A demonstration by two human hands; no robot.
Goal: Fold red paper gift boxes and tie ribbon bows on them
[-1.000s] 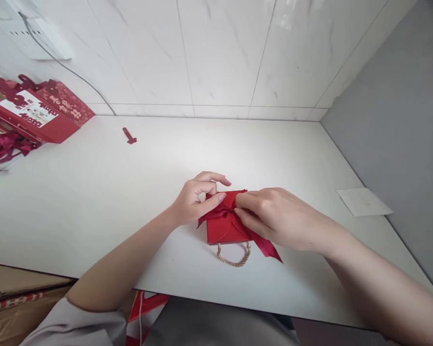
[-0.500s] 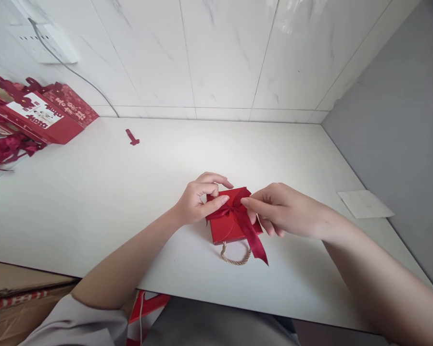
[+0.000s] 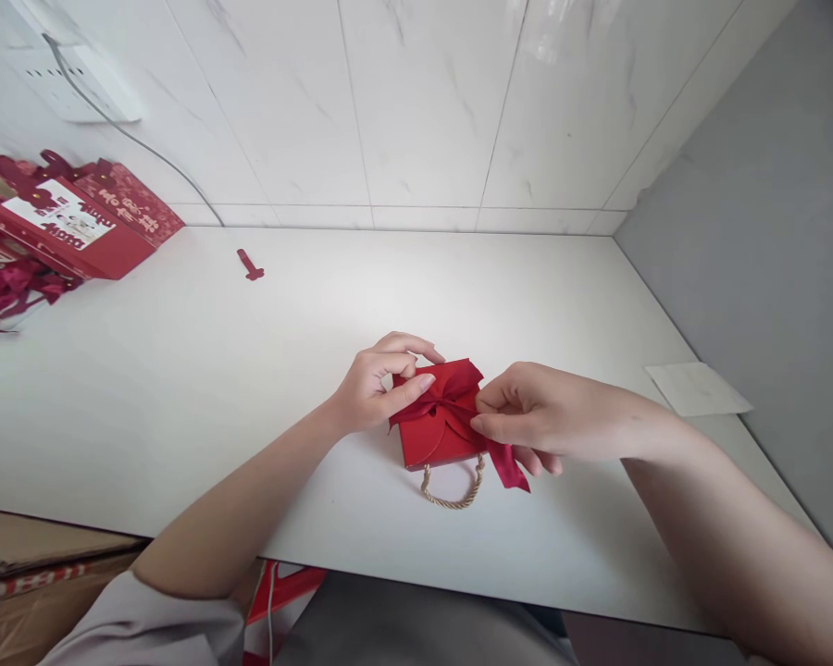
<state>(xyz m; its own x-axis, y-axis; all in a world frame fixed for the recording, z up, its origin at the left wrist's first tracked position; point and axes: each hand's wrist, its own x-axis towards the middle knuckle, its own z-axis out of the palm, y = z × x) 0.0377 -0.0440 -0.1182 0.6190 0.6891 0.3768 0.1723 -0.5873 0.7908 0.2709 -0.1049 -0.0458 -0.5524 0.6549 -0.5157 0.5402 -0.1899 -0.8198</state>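
Note:
A small red gift box (image 3: 427,440) lies on the white table, its twisted gold rope handle (image 3: 451,502) pointing towards me. Across its top runs a dark red ribbon (image 3: 462,381), tied in a bow at the middle. My left hand (image 3: 389,381) is at the box's left side, thumb pressed on the bow's left loop and forefinger reaching to the far edge. On the right, my right hand (image 3: 520,416) pinches the ribbon between thumb and forefinger. The ribbon's loose tail (image 3: 510,467) hangs out below those fingers, past the box's near right corner.
Red printed gift boxes (image 3: 111,222) and a heap of red ribbons (image 3: 20,289) are at the far left. A small red tag (image 3: 251,265) lies near the wall. White paper (image 3: 698,388) sits by the grey partition. A cardboard box (image 3: 48,564) stands below the table's left front.
My right hand has slid down and slightly right along the ribbon, from beside the knot. The ribbon tail has swung right. My left hand keeps its hold on the bow.

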